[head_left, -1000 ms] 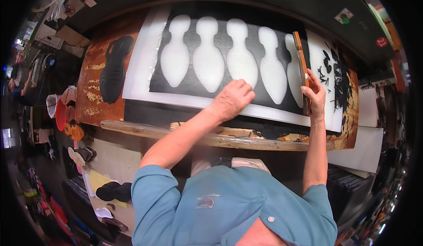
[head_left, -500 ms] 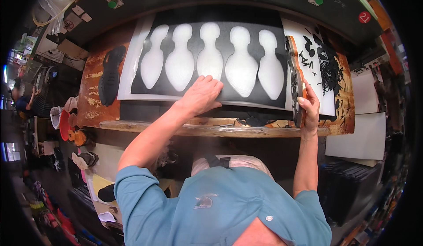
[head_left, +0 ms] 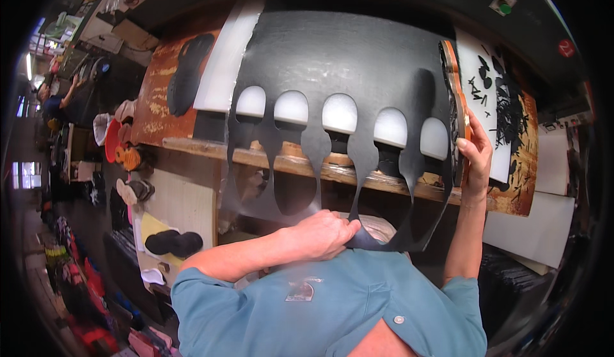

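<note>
A black sheet point(head_left: 345, 44) with a row of several sole-shaped cutouts lies over a white board point(head_left: 220, 69) on the worktable. Its near edge hangs over the table's front, close to my body. Fingers curled, my left hand point(head_left: 325, 232) grips that near edge. White board shows through the far ends of the cutouts. My right hand point(head_left: 474, 155) is closed around a sole-shaped cutting die point(head_left: 454, 88) with an orange rim, stood on its side at the sheet's right edge.
Black sole pieces point(head_left: 190, 76) lie on the table's left end. Black scraps point(head_left: 508, 114) are heaped at the right. A wooden rail point(head_left: 246, 157) runs along the front. Black soles point(head_left: 173, 243) rest on a side table at left. Another person point(head_left: 57, 98) is at far left.
My left hand has taken hold of the black sheet and pulled it toward my body, over the front rail. My right hand still holds the cutting die upright. The view has shifted slightly.
</note>
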A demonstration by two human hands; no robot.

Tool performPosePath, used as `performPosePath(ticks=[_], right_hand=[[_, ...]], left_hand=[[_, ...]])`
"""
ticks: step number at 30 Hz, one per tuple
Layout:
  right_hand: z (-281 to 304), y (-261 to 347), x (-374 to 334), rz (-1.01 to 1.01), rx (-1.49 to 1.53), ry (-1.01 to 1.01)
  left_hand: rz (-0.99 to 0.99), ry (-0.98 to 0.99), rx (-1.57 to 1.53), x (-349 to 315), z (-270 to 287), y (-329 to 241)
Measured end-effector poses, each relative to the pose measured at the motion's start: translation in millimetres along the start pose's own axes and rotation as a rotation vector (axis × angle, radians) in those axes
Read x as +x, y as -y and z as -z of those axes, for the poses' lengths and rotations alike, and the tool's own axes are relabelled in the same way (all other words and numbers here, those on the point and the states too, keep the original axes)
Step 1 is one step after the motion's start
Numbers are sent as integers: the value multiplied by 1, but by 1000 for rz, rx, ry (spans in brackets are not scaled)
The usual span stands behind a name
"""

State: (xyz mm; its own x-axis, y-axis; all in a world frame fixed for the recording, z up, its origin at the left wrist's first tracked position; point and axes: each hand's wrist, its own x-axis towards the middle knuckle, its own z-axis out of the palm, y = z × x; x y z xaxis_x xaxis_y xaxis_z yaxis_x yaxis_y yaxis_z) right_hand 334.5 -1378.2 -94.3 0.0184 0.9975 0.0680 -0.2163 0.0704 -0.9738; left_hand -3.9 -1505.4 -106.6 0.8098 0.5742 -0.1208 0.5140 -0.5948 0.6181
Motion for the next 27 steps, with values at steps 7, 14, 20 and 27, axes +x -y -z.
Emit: performPosePath(ticks=[7,14,20,27], right_hand=[[-23,-25,27,-87,-119,38],[-64,-62,32,158,-909,-28],[-79,-62,29,280,-1268,63],[-73,-61,28,249,-1294,51]], left_hand=[[237,269,-390,-18,-20,-7],[263,-82,-445,-20,10,37],[432,-996,477,-28,117,164],[797,-956,129,-48,163,231]])
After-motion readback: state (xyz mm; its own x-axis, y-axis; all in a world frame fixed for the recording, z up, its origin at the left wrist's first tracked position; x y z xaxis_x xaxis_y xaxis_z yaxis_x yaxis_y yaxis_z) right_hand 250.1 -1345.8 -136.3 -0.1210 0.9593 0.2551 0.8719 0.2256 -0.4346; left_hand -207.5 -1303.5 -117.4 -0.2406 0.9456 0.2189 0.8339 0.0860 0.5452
